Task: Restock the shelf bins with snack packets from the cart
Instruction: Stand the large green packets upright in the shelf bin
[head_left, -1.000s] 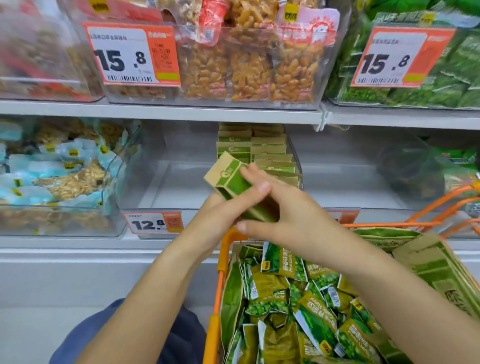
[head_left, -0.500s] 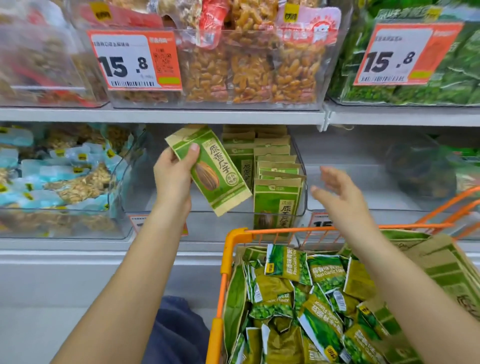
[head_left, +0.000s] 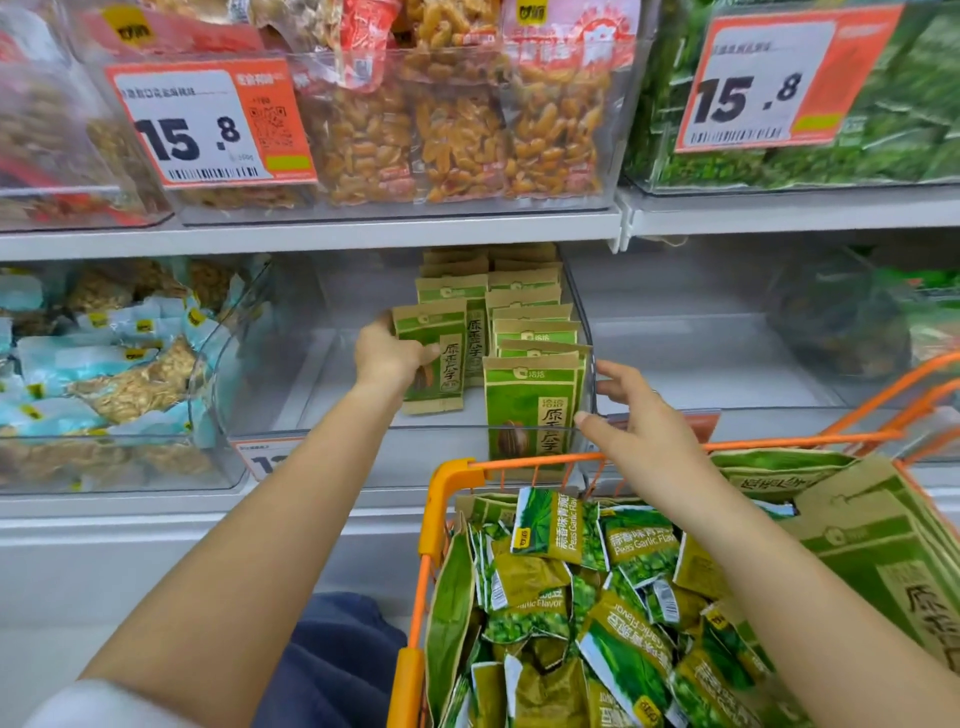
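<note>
My left hand (head_left: 387, 358) grips a tan-and-green sunflower seed packet (head_left: 434, 358) upright inside the clear middle-shelf bin (head_left: 322, 415), just left of a row of matching packets (head_left: 530, 400) standing along the bin's right wall. My right hand (head_left: 631, 415) is open with fingers spread beside the bin's front right corner; contact with the clear wall cannot be told. Below, the orange cart (head_left: 449, 483) holds several green pea packets (head_left: 639, 551) and larger tan-and-green seed packets (head_left: 883, 545) at its right.
The left neighbouring bin (head_left: 104, 470) holds pale blue snack packs. The right clear bin (head_left: 727, 364) has dark packs at its far end. The upper shelf (head_left: 363, 231) carries bins of orange nuts and green snacks with 15.8 price tags (head_left: 208, 122).
My left hand has carried the seed packet down and right into the bin, turning it upright beside the row. My right hand has moved forward to the bin's front right corner.
</note>
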